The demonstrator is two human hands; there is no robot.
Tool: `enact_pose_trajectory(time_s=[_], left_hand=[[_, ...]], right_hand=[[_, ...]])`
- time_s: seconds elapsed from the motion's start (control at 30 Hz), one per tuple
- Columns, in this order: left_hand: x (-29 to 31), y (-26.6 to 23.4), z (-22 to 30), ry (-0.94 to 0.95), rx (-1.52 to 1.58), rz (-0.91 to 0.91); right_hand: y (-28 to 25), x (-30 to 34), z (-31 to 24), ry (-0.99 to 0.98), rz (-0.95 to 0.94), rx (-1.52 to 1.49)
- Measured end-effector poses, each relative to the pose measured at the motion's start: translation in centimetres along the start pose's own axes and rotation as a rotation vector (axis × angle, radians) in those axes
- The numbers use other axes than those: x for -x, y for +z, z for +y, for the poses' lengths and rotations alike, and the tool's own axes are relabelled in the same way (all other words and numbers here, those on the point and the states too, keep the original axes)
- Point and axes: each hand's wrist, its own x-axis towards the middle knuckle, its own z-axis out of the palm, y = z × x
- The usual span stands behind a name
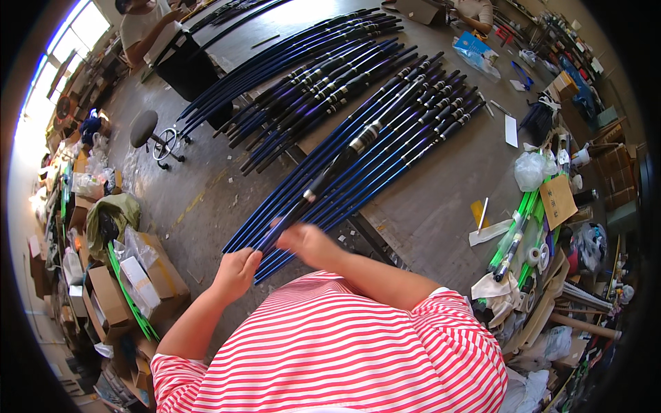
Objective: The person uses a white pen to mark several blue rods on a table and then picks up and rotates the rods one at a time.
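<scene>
Then, past the near edge of the surface [420, 206], dark rod [337, 162] pinched by left hand [237, 272], right hand [304, 244] blurred, grip unclear.

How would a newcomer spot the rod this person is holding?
Start at the big grey table and find the row of blue-and-black rods nearest the person. One dark rod slants across them down to the person's left hand, with the blurred right hand close by. Unlike its neighbours, it is gripped and looks much thicker.
</scene>
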Motion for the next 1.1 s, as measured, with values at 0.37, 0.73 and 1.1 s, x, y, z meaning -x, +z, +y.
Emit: enact_pose_trajectory(time_s=[0.37, 0.73, 1.1], left_hand=[[5.5, -4.3, -7.0, 0.082, -0.376, 0.223], [6.8, -7.4, -9.3, 0.108, -0.437, 0.417], [7.7, -10.5, -11.4, 0.058, -0.485, 0.531]], right_hand=[[-13.4, 2.1, -8.6, -0.592, 0.549, -0.303], [-11.9, 2.4, -8.4, -0.606, 0.518, -0.167], [-13.4, 4.7, -10.1, -0.282, 0.295, 0.064]])
